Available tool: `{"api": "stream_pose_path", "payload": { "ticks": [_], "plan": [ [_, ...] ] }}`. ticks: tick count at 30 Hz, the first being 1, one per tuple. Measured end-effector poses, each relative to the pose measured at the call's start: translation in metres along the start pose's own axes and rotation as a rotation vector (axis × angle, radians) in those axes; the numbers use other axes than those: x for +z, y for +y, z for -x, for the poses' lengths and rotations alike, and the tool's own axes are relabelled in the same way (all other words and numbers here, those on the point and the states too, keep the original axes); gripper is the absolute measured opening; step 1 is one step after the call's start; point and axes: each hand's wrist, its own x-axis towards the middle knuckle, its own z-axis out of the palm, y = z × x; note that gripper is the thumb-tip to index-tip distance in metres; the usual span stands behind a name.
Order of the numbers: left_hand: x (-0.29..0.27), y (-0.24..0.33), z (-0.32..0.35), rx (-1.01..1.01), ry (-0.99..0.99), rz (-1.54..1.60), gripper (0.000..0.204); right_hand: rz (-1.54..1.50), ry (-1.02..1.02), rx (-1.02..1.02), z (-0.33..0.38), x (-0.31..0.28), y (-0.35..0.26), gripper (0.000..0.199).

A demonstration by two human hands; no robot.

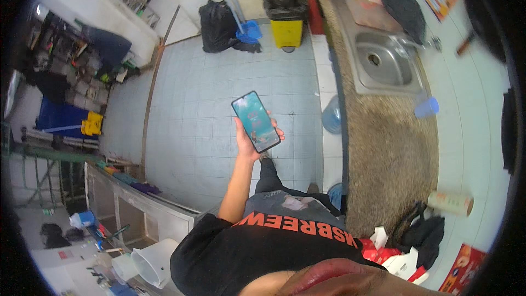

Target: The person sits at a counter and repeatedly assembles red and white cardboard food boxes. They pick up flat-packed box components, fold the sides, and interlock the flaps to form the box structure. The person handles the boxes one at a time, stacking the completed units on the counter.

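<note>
My left hand (247, 141) is closed round a smartphone (256, 121), held upright at a slight tilt in front of my body. Its screen is lit with a teal picture and faces up toward me. My thumb lies along the phone's left edge, and the fingertips curl round its right edge. Below it shows the tiled floor (186, 104). My right hand is out of sight.
On the right runs a stone counter (378, 159) with a steel sink (383, 63) and a blue cup (426, 108). A yellow bin (286, 32) and a black garbage bag (216, 24) stand ahead. A metal cabinet (131, 208) is at left.
</note>
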Motion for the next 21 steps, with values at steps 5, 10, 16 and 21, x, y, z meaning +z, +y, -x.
{"api": "stream_pose_path", "payload": {
  "ticks": [5,10,16,21],
  "plan": [
    [-0.024,0.137,-0.047,0.136,-0.064,-0.009,0.107,0.2,-0.083,-0.169,-0.03,0.085,-0.192,0.077],
    [-0.048,0.219,-0.07,0.292,-0.081,-0.065,0.107,0.432,-0.266,-0.391,-0.058,0.184,-0.418,0.078],
    [-0.113,0.299,-0.085,0.424,0.137,-0.007,0.109,0.661,-0.56,-0.643,-0.117,0.374,-0.657,0.078],
    [-0.154,0.326,-0.098,0.588,0.264,-0.05,0.096,0.902,-0.844,-0.682,-0.158,0.545,-0.789,0.078]
  ]
}}
